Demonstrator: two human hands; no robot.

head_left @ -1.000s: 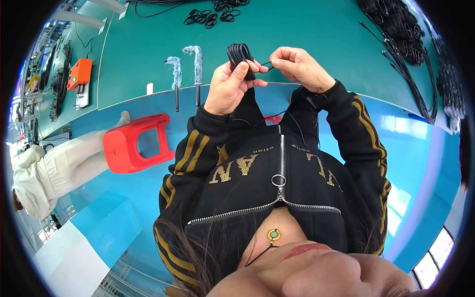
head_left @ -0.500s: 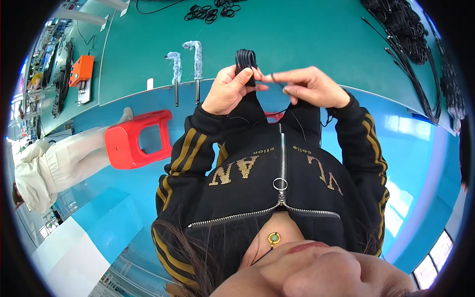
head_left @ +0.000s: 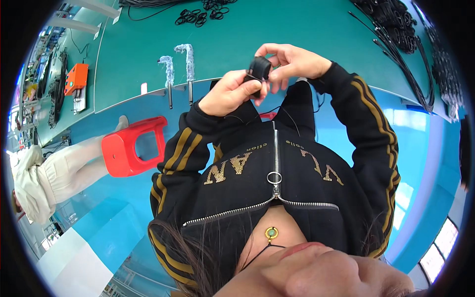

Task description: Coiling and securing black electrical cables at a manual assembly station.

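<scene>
A coiled bundle of black cable (head_left: 260, 67) is held above the front edge of the green table. My left hand (head_left: 228, 93) is closed on its near end, the thumb pressed along the side. Curled round the far right side of the coil is my right hand (head_left: 295, 64), with its index finger over the top and the thumb near the side. A thin strand crosses the coil by my left fingertips; whether it is a tie or a cable turn I cannot tell. Loose thin cable hangs below my hands across my lap.
Two hooked rods (head_left: 190, 64) in pale fluffy wrapping lie over the table edge (head_left: 129, 96). Small black rings (head_left: 200, 21) lie at the back, black cable bundles (head_left: 391, 24) at right. At left are an orange box (head_left: 76, 78), a red stool (head_left: 118, 154) and a person in white (head_left: 64, 173).
My right hand has moved from beside the coil, where a thin black loop showed at its fingers, up and left onto the coil. The coil has tilted and sits slightly lower and farther right.
</scene>
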